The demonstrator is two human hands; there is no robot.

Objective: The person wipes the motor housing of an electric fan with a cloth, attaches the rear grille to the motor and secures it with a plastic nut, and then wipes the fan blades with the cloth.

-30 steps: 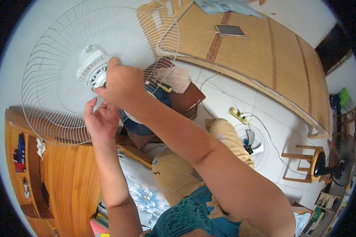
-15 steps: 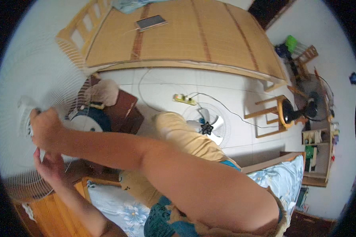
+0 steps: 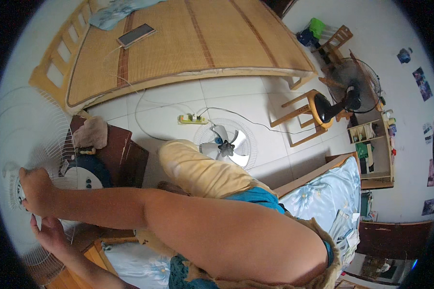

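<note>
Hands meet at a white fan hub (image 3: 9, 180), to the left of a low, dark red cabinet (image 3: 119, 137). The hub sits in the middle of a large wire guard (image 3: 59, 126), also left of the cabinet, its rim reaching close to the cabinet's edge in this view. The right hand (image 3: 37, 192) has its fingers bent around the front of the hub and, as far as shows, clamped on it; whatever lies under the palm is hidden. The left hand (image 3: 51, 233) is just below, its fingers apart; whether a fingertip touches the guard, I cannot tell.

The work looks like turning or seating a part at the hub. To do it well, turn from the wrist with light, even pressure and keep the part square, since a tilted one could bind. The left hand would help most by steadying the wires close to the hub, so the thin guard does not twist.

Right of the cabinet, loose fan blades (image 3: 241, 140) lie on the floor, near a knee in yellow trousers (image 3: 197, 166), so any shift of the leg calls for care
</note>
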